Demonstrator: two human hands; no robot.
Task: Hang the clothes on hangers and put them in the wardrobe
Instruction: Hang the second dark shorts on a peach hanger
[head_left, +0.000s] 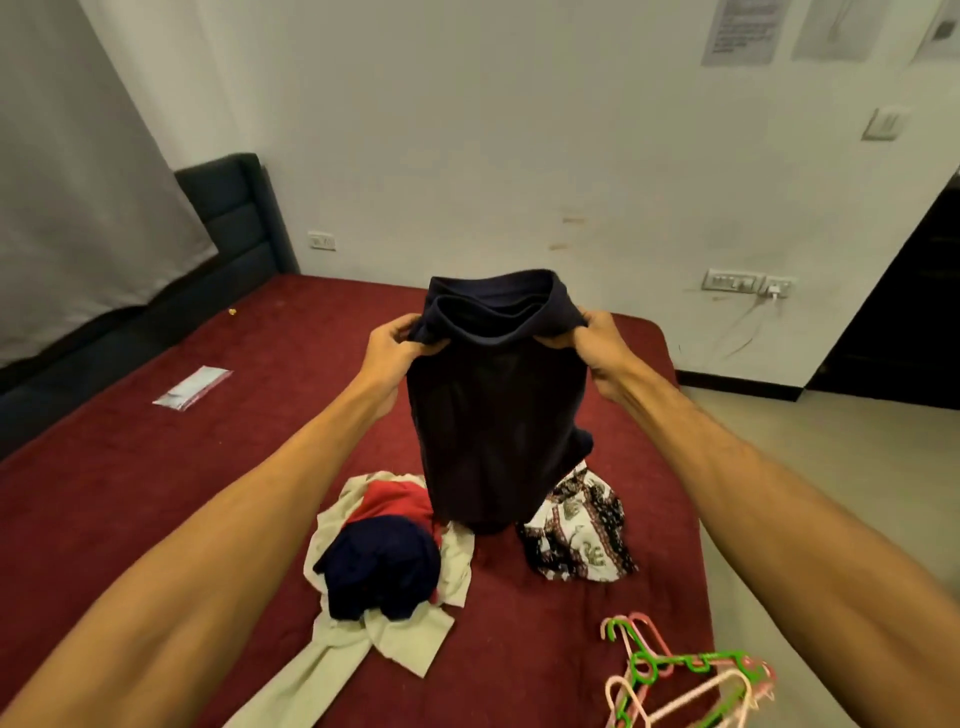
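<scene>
Hangers (691, 659) of green and pink plastic lay tangled at the near right corner of the maroon bed (156, 493), well apart from the lifted cloth. Beyond them sat a cream garment (395, 639) with a navy bundle (379, 566) on it, and a black-and-white patterned cloth (576, 525) just beside. Above these hung the dark navy garment (493, 415), its lower end near the pile. The left hand (395, 343) and right hand (587, 338) gripped its top edge at either side, fingers curled into the fabric. Doing this step well probably meant spreading that edge taut, finding the proper opening, then freeing one hand for a hanger. The garment looked soft and limp, its rim sagging in a double loop, the body falling straight; its type could not be told
</scene>
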